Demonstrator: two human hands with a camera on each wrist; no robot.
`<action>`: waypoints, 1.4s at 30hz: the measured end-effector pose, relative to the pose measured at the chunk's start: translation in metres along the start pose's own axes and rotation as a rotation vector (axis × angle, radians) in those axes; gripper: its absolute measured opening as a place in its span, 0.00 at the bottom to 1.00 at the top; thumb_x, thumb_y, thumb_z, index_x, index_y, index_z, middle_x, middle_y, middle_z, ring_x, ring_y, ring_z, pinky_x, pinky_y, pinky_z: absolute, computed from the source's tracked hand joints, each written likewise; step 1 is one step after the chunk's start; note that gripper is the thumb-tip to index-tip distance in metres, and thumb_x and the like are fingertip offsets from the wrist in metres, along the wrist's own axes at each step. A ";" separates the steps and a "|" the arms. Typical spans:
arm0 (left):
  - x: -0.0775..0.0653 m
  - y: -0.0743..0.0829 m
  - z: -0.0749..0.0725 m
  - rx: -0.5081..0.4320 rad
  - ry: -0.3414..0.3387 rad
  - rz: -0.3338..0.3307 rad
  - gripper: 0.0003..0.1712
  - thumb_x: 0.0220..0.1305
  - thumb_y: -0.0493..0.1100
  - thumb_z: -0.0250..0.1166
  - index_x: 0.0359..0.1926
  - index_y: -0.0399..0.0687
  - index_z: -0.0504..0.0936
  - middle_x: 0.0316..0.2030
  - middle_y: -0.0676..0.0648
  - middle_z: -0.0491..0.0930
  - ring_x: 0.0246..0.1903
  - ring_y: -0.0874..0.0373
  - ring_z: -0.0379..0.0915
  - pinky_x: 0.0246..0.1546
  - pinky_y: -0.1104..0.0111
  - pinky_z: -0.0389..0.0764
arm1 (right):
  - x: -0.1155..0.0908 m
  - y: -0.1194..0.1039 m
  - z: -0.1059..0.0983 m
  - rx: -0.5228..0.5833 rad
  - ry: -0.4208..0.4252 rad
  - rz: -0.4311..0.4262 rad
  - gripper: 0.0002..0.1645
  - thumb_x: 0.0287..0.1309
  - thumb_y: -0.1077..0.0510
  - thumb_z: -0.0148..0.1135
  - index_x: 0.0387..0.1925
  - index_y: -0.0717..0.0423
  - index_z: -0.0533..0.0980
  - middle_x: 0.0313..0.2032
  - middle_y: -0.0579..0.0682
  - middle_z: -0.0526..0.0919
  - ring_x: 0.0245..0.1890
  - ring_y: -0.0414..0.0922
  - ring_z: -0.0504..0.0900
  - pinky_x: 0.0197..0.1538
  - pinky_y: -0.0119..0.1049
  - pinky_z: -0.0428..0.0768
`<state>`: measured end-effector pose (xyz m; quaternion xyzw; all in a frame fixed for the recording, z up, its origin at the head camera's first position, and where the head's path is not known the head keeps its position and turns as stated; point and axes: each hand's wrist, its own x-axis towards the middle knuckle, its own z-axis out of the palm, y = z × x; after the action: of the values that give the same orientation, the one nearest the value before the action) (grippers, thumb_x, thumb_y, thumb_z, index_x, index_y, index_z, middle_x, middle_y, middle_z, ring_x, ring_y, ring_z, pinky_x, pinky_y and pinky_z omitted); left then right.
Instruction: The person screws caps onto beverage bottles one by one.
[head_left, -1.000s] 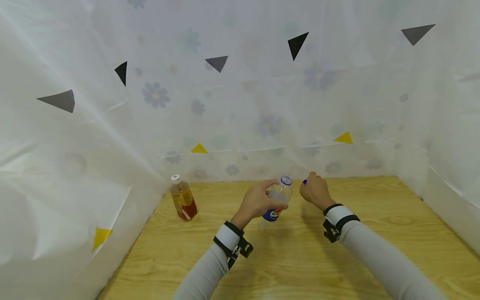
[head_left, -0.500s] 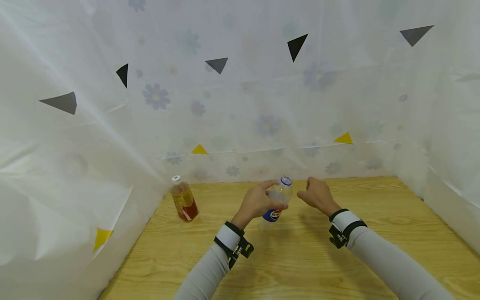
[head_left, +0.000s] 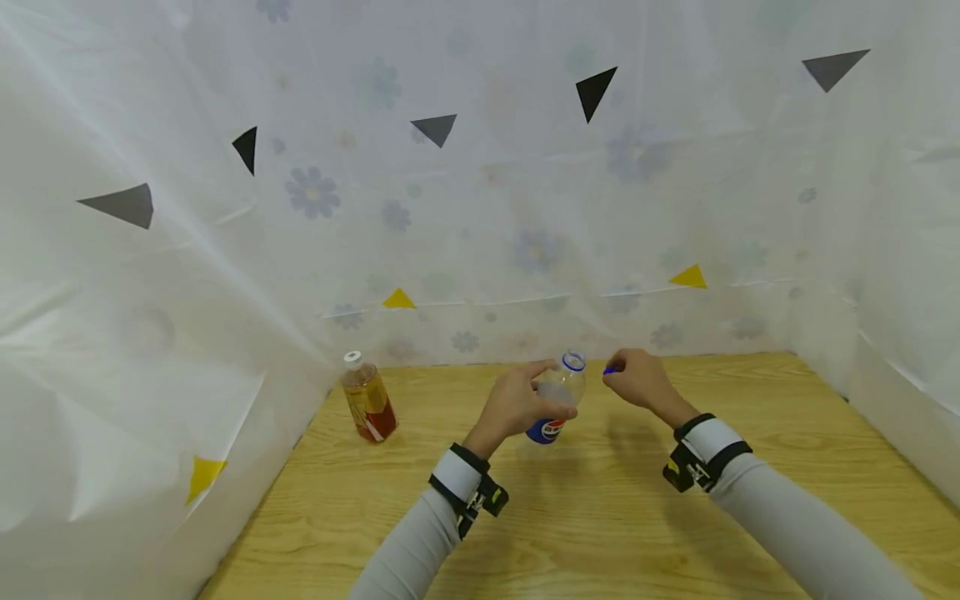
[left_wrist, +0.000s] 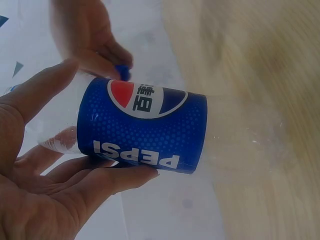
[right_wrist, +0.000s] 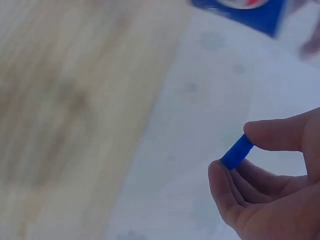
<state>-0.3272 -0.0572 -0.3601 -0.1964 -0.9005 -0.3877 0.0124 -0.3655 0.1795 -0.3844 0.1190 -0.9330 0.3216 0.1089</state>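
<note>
My left hand (head_left: 520,404) grips a clear plastic Pepsi bottle (left_wrist: 142,125) with a blue label, thumb on one side and fingers on the other. The bottle is upright, its mouth uncapped with a blue ring around the neck, and no drink shows inside. To the right of the bottle, my right hand (head_left: 641,382) pinches a blue bottle cap (right_wrist: 237,152) between thumb and fingertips, a short way from the mouth. At the left of the table stands a second bottle (head_left: 369,398), with a white cap, a yellow label and reddish-brown liquid.
A wood-grain table (head_left: 600,525) lies under both hands. Behind it and along the sides hangs a whitish flowered plastic sheet (head_left: 480,208), with black, grey and yellow triangles on it.
My right hand first drew nearer the bottle and turned, hiding the cap, then shifted slightly right with the cap showing again. The left hand and both bottles have stayed nearly still.
</note>
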 end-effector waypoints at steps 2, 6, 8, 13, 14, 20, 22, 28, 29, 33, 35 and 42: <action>0.000 0.000 0.000 0.000 -0.003 -0.004 0.44 0.51 0.57 0.80 0.70 0.60 0.75 0.63 0.43 0.79 0.57 0.44 0.81 0.45 0.55 0.86 | 0.001 -0.012 -0.011 0.032 0.031 -0.019 0.18 0.64 0.58 0.61 0.48 0.69 0.80 0.42 0.65 0.85 0.39 0.57 0.85 0.40 0.50 0.84; 0.001 0.000 0.000 -0.003 -0.005 -0.013 0.44 0.51 0.57 0.80 0.69 0.60 0.75 0.62 0.43 0.79 0.57 0.44 0.81 0.46 0.54 0.86 | -0.003 -0.040 -0.031 0.074 0.072 -0.076 0.16 0.67 0.56 0.63 0.49 0.64 0.80 0.44 0.62 0.86 0.43 0.58 0.85 0.44 0.52 0.84; 0.002 0.000 -0.001 -0.004 -0.001 -0.013 0.44 0.51 0.57 0.80 0.69 0.60 0.75 0.62 0.43 0.80 0.57 0.44 0.81 0.45 0.54 0.86 | -0.007 -0.055 -0.038 0.091 0.083 -0.111 0.16 0.68 0.56 0.63 0.50 0.62 0.80 0.45 0.61 0.86 0.45 0.58 0.85 0.46 0.53 0.84; 0.002 0.000 -0.002 -0.011 0.001 -0.009 0.43 0.51 0.57 0.80 0.69 0.60 0.76 0.60 0.43 0.81 0.55 0.44 0.82 0.44 0.55 0.86 | -0.021 -0.083 -0.046 0.133 0.087 -0.187 0.15 0.69 0.57 0.63 0.52 0.61 0.80 0.46 0.59 0.86 0.46 0.57 0.86 0.49 0.54 0.84; 0.002 0.000 -0.002 -0.010 0.000 -0.005 0.43 0.50 0.56 0.80 0.68 0.59 0.76 0.60 0.43 0.81 0.55 0.44 0.82 0.44 0.55 0.86 | -0.023 -0.087 -0.047 0.137 0.085 -0.202 0.15 0.68 0.57 0.64 0.52 0.61 0.80 0.46 0.59 0.86 0.45 0.56 0.86 0.49 0.54 0.84; 0.001 0.000 -0.002 -0.011 -0.002 0.014 0.44 0.51 0.57 0.80 0.69 0.57 0.75 0.60 0.42 0.81 0.54 0.44 0.83 0.43 0.56 0.86 | -0.034 -0.099 -0.044 0.117 0.057 -0.231 0.15 0.68 0.62 0.62 0.53 0.60 0.80 0.43 0.57 0.87 0.40 0.53 0.86 0.44 0.50 0.85; 0.001 0.000 -0.002 -0.014 -0.003 0.016 0.44 0.52 0.57 0.80 0.70 0.57 0.75 0.60 0.42 0.81 0.55 0.44 0.82 0.44 0.57 0.86 | -0.035 -0.100 -0.043 0.105 0.048 -0.228 0.15 0.67 0.63 0.61 0.53 0.60 0.80 0.43 0.57 0.87 0.41 0.53 0.86 0.44 0.49 0.85; 0.001 -0.001 -0.001 -0.020 -0.007 0.016 0.44 0.52 0.56 0.80 0.70 0.59 0.74 0.60 0.43 0.81 0.55 0.44 0.82 0.44 0.58 0.86 | -0.037 -0.100 -0.041 0.109 0.040 -0.264 0.16 0.65 0.69 0.59 0.53 0.60 0.80 0.49 0.59 0.86 0.47 0.57 0.87 0.45 0.51 0.85; 0.002 -0.001 -0.001 -0.020 -0.007 0.015 0.45 0.52 0.56 0.79 0.70 0.59 0.74 0.60 0.43 0.81 0.55 0.44 0.82 0.44 0.58 0.86 | -0.037 -0.100 -0.041 0.109 0.041 -0.267 0.17 0.65 0.69 0.59 0.53 0.60 0.80 0.49 0.60 0.86 0.47 0.57 0.87 0.45 0.51 0.85; 0.001 -0.001 -0.001 -0.009 -0.008 0.011 0.45 0.52 0.57 0.79 0.71 0.59 0.73 0.61 0.43 0.80 0.56 0.44 0.82 0.44 0.57 0.86 | -0.037 -0.099 -0.039 0.095 0.054 -0.275 0.15 0.66 0.66 0.61 0.53 0.61 0.80 0.46 0.59 0.87 0.43 0.55 0.87 0.43 0.49 0.85; 0.001 -0.001 -0.001 -0.001 -0.005 0.015 0.45 0.52 0.57 0.79 0.70 0.59 0.74 0.61 0.43 0.80 0.56 0.44 0.82 0.44 0.57 0.86 | -0.037 -0.098 -0.038 0.071 0.074 -0.276 0.14 0.66 0.63 0.63 0.52 0.61 0.80 0.42 0.57 0.87 0.39 0.51 0.86 0.41 0.46 0.84; -0.002 -0.002 -0.001 0.010 0.001 0.046 0.44 0.52 0.57 0.79 0.69 0.56 0.75 0.60 0.43 0.81 0.53 0.44 0.83 0.42 0.60 0.86 | -0.035 -0.095 -0.032 0.022 0.142 -0.267 0.12 0.65 0.55 0.67 0.43 0.61 0.79 0.32 0.52 0.81 0.28 0.44 0.75 0.32 0.37 0.73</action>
<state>-0.3267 -0.0596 -0.3611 -0.2168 -0.8976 -0.3831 0.0229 -0.3006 0.1323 -0.3154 0.2203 -0.8953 0.3220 0.2150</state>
